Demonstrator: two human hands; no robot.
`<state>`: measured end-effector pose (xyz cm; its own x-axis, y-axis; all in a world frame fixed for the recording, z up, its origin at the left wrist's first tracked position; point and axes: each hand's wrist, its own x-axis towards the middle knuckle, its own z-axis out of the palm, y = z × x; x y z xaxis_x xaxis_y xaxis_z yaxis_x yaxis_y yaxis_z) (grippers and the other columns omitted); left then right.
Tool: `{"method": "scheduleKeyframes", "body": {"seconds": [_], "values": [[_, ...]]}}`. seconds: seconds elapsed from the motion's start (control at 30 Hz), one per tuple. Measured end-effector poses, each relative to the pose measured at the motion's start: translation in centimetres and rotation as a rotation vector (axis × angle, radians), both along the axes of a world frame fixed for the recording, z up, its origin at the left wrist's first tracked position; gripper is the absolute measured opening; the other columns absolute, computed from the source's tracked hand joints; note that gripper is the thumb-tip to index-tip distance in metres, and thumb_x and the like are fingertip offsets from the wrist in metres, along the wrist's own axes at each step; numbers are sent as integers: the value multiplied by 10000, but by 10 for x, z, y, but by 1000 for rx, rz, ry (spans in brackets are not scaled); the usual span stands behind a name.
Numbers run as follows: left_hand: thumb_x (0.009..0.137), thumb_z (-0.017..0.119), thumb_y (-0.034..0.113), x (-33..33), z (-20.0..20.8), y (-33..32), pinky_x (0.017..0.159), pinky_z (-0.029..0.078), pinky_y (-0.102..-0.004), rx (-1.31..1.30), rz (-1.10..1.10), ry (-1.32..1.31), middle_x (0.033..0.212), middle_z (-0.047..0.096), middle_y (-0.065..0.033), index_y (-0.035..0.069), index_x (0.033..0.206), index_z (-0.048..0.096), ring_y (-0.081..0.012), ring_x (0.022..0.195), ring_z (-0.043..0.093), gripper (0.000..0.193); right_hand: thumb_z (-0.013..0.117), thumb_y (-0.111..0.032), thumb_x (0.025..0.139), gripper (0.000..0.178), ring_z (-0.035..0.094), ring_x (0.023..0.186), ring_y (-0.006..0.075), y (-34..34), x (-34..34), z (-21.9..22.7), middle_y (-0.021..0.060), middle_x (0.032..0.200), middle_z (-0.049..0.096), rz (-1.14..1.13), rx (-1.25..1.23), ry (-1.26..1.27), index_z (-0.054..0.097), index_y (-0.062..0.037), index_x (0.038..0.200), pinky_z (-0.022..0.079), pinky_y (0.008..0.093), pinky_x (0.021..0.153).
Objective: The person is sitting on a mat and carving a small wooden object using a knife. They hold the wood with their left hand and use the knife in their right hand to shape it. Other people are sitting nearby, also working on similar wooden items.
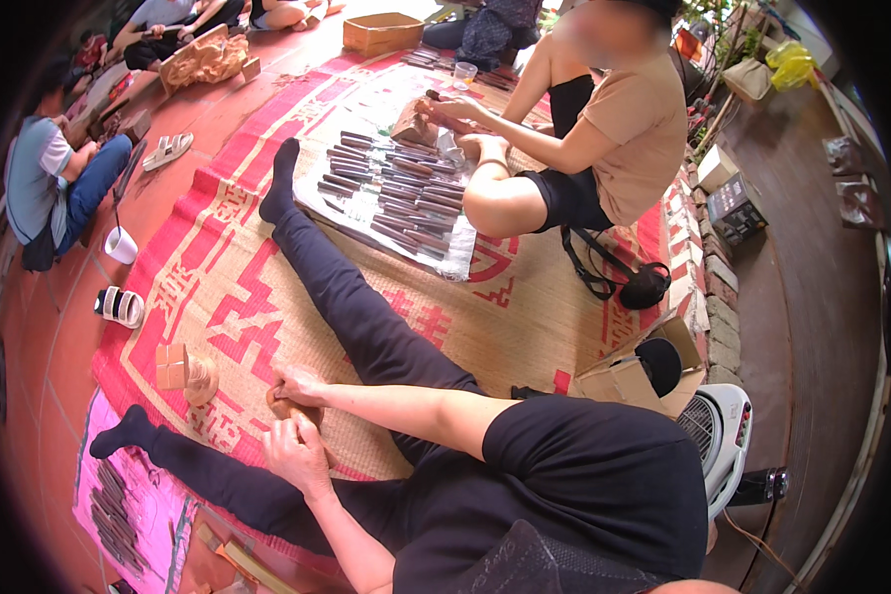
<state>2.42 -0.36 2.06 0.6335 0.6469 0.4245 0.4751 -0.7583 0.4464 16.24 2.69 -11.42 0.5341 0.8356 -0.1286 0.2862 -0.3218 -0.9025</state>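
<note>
I sit on a woven mat (366,297) with my legs stretched out to the left. Between my legs, a brown wooden piece (289,406) is held in both hands, partly covered by the fingers. My right hand (299,386) curls over its far end. Closed against its near side is my left hand (295,450); whether a small tool is in it cannot be made out. A lighter carved wooden block (200,379) rests on the mat beyond my hands, near my foot.
Several carving chisels (406,188) lie in rows on a white cloth, where another person (624,139) sits working wood. More tools (117,515) lie on a pink cloth (158,475). An open cardboard box (614,381) and a white fan (728,436) stand at right.
</note>
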Motion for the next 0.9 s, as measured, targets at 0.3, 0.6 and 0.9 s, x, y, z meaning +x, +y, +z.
{"method": "scheduleKeyframes", "body": {"seconds": [0.3, 0.6, 0.9], "values": [[845, 607, 199, -4, -1, -3, 654, 447, -427, -4, 16, 10, 725, 542, -105, 52, 688, 564, -301, 713, 534, 219, 672, -250, 806, 225, 650, 902, 361, -10, -5, 23, 181, 880, 690, -28, -16, 40, 673, -55, 916, 484, 435, 797], [815, 647, 209, 2, 5, -1, 667, 440, -411, -11, -57, 0, 715, 544, -83, 68, 665, 580, -274, 724, 541, 216, 733, -303, 763, 268, 663, 865, 362, 4, 13, 0, 188, 853, 689, -239, -111, 26, 681, -62, 868, 499, 456, 774], [827, 633, 197, 8, 7, -4, 663, 438, -406, -12, -40, 14, 704, 526, -93, 50, 674, 563, -279, 704, 521, 223, 709, -205, 795, 190, 631, 744, 234, -27, 14, 3, 113, 757, 653, -41, 163, 297, 633, -34, 824, 483, 355, 708]]}}
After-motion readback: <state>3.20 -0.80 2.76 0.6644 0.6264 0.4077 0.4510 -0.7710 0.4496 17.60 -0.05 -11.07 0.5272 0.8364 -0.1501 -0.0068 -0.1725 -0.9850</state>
